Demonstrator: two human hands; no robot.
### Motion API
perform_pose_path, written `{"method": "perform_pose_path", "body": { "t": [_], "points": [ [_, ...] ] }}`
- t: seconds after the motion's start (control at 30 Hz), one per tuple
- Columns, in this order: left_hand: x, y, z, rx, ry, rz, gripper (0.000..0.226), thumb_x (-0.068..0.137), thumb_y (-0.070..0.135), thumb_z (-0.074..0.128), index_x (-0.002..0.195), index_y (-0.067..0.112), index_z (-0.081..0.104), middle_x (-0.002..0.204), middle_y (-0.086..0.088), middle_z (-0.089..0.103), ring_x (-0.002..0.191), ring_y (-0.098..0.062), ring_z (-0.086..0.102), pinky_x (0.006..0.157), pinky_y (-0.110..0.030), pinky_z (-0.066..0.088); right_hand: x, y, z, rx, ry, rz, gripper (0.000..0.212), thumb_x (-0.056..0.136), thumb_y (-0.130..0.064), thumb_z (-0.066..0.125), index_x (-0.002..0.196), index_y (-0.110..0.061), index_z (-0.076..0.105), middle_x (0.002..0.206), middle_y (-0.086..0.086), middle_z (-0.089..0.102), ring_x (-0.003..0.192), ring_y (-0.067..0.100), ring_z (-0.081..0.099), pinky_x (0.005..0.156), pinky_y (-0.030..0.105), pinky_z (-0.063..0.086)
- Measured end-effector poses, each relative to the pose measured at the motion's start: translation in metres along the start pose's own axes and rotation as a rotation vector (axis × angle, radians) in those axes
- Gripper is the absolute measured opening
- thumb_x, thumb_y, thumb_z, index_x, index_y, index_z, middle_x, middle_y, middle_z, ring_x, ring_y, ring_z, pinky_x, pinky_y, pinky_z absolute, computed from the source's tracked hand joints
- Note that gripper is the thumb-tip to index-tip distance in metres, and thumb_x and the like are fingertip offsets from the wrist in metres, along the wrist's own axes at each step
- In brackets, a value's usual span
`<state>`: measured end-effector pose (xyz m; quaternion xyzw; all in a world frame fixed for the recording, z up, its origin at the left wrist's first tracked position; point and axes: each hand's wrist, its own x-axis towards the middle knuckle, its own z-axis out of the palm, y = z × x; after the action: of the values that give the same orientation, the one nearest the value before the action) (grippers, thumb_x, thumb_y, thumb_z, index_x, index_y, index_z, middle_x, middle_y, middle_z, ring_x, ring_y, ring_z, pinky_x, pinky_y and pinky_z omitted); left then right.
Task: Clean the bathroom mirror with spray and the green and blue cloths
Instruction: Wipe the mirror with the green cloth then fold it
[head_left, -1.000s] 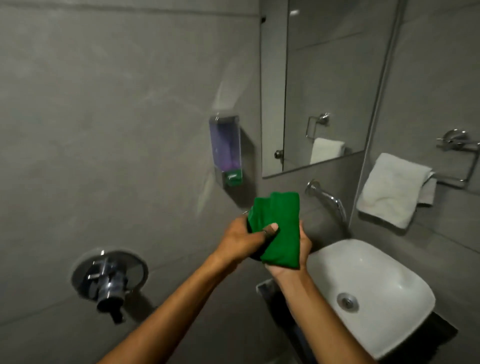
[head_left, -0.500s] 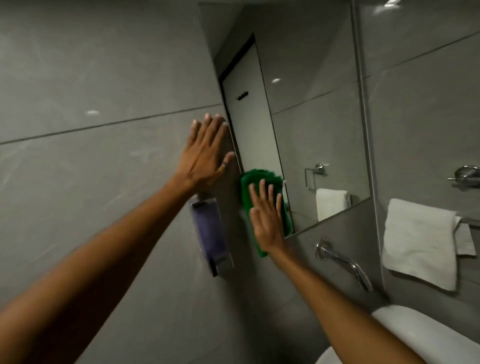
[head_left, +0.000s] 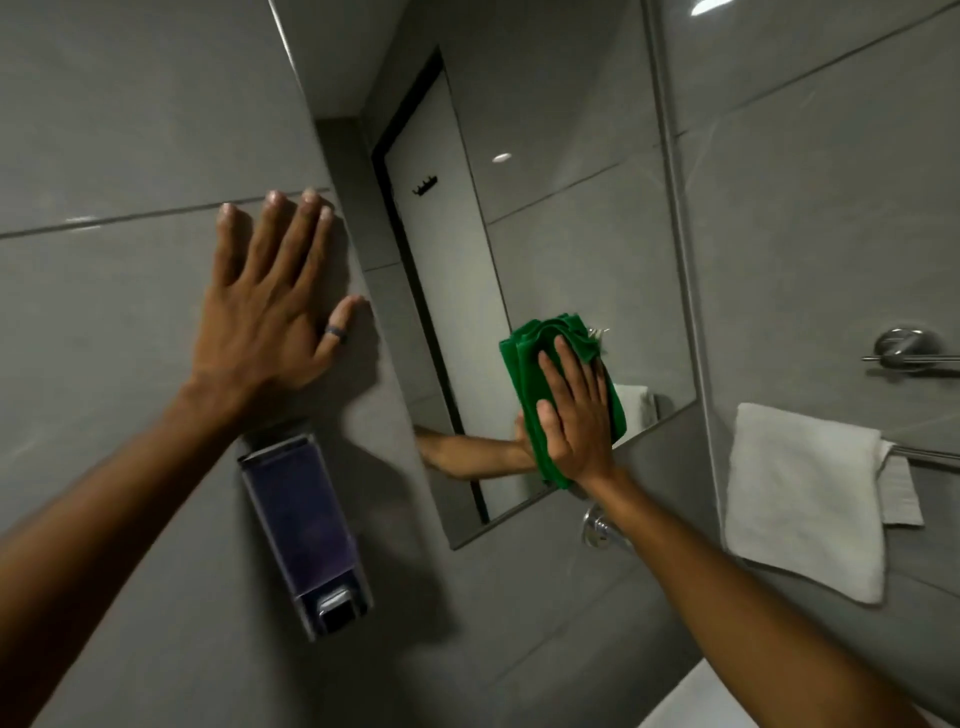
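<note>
The wall mirror (head_left: 561, 218) fills the upper middle of the view. My right hand (head_left: 574, 415) presses a folded green cloth (head_left: 530, 364) flat against the mirror's lower right part, fingers spread over it. My left hand (head_left: 270, 306) lies flat on the grey tiled wall to the left of the mirror, fingers apart, holding nothing. A ring sits on its thumb. No blue cloth and no spray bottle are in view.
A soap dispenser (head_left: 306, 530) hangs on the wall below my left hand. A tap (head_left: 597, 530) sticks out under the mirror. A white towel (head_left: 805, 493) hangs on a rail (head_left: 909, 353) at the right. The white basin's edge (head_left: 685, 701) shows at the bottom.
My right hand has slid the green cloth from the mirror's left edge to its lower right part. My left hand has stayed flat on the wall. The view has moved closer.
</note>
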<state>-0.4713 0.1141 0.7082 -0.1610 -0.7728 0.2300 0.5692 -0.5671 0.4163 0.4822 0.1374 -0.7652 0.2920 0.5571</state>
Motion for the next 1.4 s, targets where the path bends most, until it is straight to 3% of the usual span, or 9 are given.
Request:
{"method": "perform_pose_path", "body": {
  "t": [0.2,0.4,0.53,0.57,0.67,0.77,0.9,1.17,1.4],
  "points": [
    [0.001,-0.002,0.007,0.043,0.011,-0.003,0.084,0.1,0.067,0.017,0.166,0.019,-0.001,0.177,-0.004,-0.002,0.163,-0.025,-0.007,0.13,-0.058,0.0,0.024,0.057,-0.019,0.031,0.023,0.101,0.068,0.096,-0.037,0.03,0.157,-0.01,0.033,0.167,0.011,0.027,0.155,0.029,0.027,0.121,0.057,0.025],
    [0.002,-0.004,0.011,0.067,0.007,-0.005,0.085,0.099,0.067,0.019,0.166,0.019,-0.003,0.177,-0.003,-0.004,0.163,-0.025,-0.007,0.13,-0.06,0.002,0.04,0.121,-0.04,0.121,0.094,0.315,0.076,0.088,-0.04,0.035,0.157,-0.009,0.034,0.169,0.02,0.015,0.158,0.038,0.011,0.127,0.056,0.012],
    [0.002,-0.003,0.01,0.058,0.0,-0.004,0.085,0.099,0.067,0.019,0.166,0.018,-0.002,0.177,-0.004,-0.004,0.163,-0.025,-0.008,0.13,-0.06,0.002,0.051,0.142,-0.053,0.194,0.156,0.397,0.083,0.081,-0.029,0.049,0.159,-0.02,0.02,0.156,0.02,0.044,0.145,0.037,0.041,0.119,0.056,0.03],
    [0.001,-0.002,0.009,0.053,0.003,-0.005,0.085,0.099,0.067,0.019,0.166,0.018,-0.001,0.177,-0.004,-0.003,0.163,-0.025,-0.008,0.13,-0.06,0.002,0.055,0.144,-0.053,0.206,0.173,0.41,0.082,0.081,-0.026,0.05,0.158,-0.013,0.023,0.157,0.018,0.044,0.145,0.036,0.042,0.119,0.055,0.03],
    [0.001,-0.001,0.008,0.04,-0.004,0.0,0.085,0.099,0.066,0.019,0.166,0.018,-0.001,0.177,-0.004,-0.003,0.163,-0.025,-0.008,0.13,-0.06,0.001,0.06,0.14,-0.044,0.126,0.167,0.41,0.074,0.089,-0.033,0.041,0.157,-0.006,0.028,0.169,0.014,0.019,0.157,0.032,0.018,0.125,0.055,0.019],
    [0.002,0.0,0.005,0.041,-0.012,-0.005,0.085,0.099,0.066,0.019,0.166,0.017,0.0,0.177,-0.005,-0.002,0.163,-0.025,-0.007,0.13,-0.06,0.002,0.053,0.112,-0.028,0.005,0.135,0.317,0.071,0.099,-0.046,0.021,0.162,-0.014,0.019,0.171,0.01,0.01,0.159,0.027,0.006,0.126,0.056,0.014],
    [0.003,0.003,0.0,0.025,-0.036,-0.009,0.085,0.1,0.067,0.017,0.166,0.016,0.002,0.176,-0.007,0.001,0.163,-0.027,-0.005,0.13,-0.06,0.004,0.039,0.03,-0.003,-0.049,0.121,0.16,0.066,0.103,-0.05,0.012,0.163,-0.023,0.013,0.172,0.008,0.008,0.16,0.027,0.003,0.126,0.056,0.015],
    [0.003,0.002,-0.011,0.003,-0.1,-0.013,0.077,0.103,0.059,0.013,0.166,0.016,0.008,0.176,-0.008,0.008,0.163,-0.028,0.002,0.131,-0.057,0.003,0.044,-0.153,0.033,-0.043,0.01,-0.086,0.065,0.102,-0.056,0.024,0.162,-0.034,0.012,0.173,0.003,0.001,0.16,0.028,0.0,0.128,0.054,0.004],
    [0.053,-0.04,-0.027,-0.016,-0.09,-0.113,0.073,0.101,0.059,0.011,0.166,0.026,0.007,0.176,-0.006,0.001,0.162,-0.031,-0.005,0.13,-0.059,-0.005,0.139,-0.159,0.01,-0.043,0.032,-0.18,0.064,0.103,-0.054,0.025,0.161,-0.04,0.006,0.173,-0.004,-0.002,0.16,0.022,-0.004,0.129,0.048,-0.001]
  ]
}}
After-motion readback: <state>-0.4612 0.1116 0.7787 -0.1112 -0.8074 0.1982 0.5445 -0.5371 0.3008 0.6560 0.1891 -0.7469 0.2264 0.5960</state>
